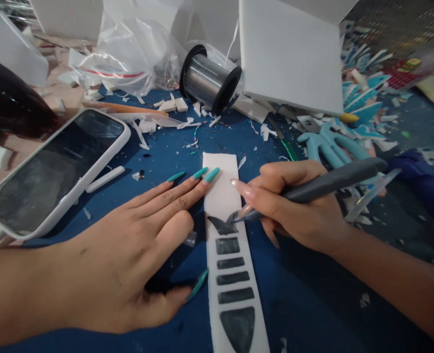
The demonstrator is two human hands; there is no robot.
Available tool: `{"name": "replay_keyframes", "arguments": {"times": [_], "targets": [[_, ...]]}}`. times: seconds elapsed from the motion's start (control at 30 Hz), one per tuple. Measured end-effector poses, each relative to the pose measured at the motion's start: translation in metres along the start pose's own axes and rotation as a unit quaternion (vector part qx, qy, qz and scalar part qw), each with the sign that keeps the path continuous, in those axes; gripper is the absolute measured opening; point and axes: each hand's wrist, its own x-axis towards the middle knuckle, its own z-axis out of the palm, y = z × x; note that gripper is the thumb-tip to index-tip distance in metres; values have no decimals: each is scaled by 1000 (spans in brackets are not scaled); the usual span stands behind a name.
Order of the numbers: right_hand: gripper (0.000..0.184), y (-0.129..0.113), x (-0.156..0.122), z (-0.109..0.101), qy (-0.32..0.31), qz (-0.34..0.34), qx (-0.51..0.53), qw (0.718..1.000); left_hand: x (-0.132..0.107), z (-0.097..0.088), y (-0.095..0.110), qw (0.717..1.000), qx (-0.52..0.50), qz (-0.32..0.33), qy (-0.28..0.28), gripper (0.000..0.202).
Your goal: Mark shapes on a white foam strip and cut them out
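A long white strip (222, 191), likely foam board, lies lengthwise in front of me. Several dark shapes are coloured on it: a pointed one at the near end, bars above it, and a curved shape (222, 226) at the top of the row. My left hand (154, 230) rests with fingers stretched out, two fingertips on the strip's left side and the thumb by its edge. In my right hand (294, 201) is a dark grey marker (334, 179), held tilted. Its tip touches the strip at the right part of the curved shape.
A phone in a white case (59, 166) lies at the left. Behind the strip are a spool of clear line (210, 81), a plastic bag (136, 54) and a white board (290, 54). Blue-handled scissors (327, 142) lie right. White scraps litter the blue surface (173, 142).
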Motion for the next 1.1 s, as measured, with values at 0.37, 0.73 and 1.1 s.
{"name": "replay_keyframes", "arguments": {"times": [0.37,0.73,1.1], "targets": [[48,-1,0,-2,-26,-64,-111,991,-2,1,0,1000,-2,-8,6,29],[49,3,0,1,-3,-66,-115,991,0,3,3,1000,0,-10,23,25],[51,-2,-2,-1,-26,-73,-104,992,-2,1,-1,1000,-19,-3,-3,36]]}}
